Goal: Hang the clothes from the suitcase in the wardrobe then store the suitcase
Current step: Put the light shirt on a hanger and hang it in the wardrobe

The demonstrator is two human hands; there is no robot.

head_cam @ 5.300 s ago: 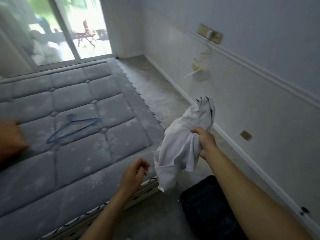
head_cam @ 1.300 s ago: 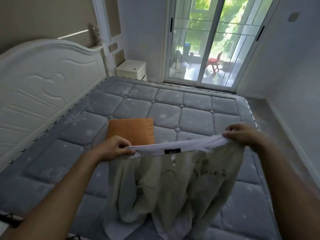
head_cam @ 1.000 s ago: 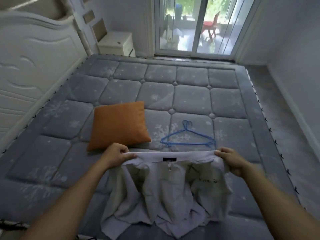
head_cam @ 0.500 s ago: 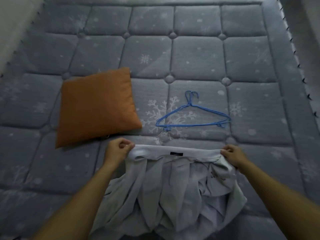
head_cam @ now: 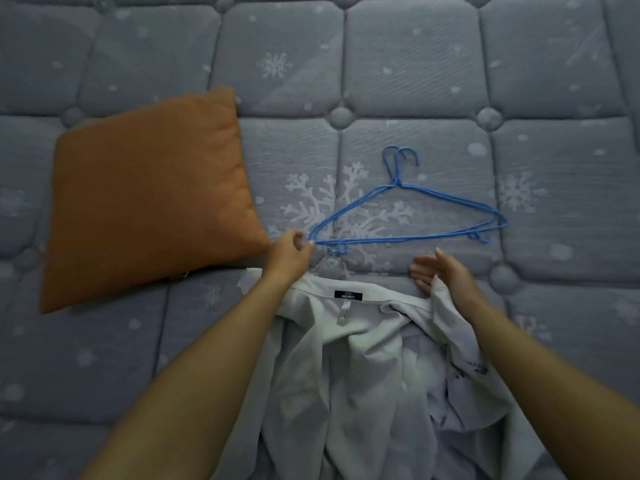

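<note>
A white shirt (head_cam: 360, 344) lies crumpled on the mattress, its collar with a black label turned away from me. Just beyond the collar lie two blue wire hangers (head_cam: 408, 216), stacked, hooks pointing away. My left hand (head_cam: 289, 254) pinches the left tip of the hangers. My right hand (head_cam: 440, 271) hovers with relaxed fingers at the right end of the collar, holding nothing. The suitcase and the wardrobe are out of view.
An orange cushion (head_cam: 149, 195) lies to the left, close to my left hand. The grey quilted mattress (head_cam: 450, 81) with snowflake print fills the view.
Both hands have let go of the shirt collar, and the shirt now lies on the mattress. My left hand has reached forward and pinched the hangers' left tip. The view has tilted further down.
</note>
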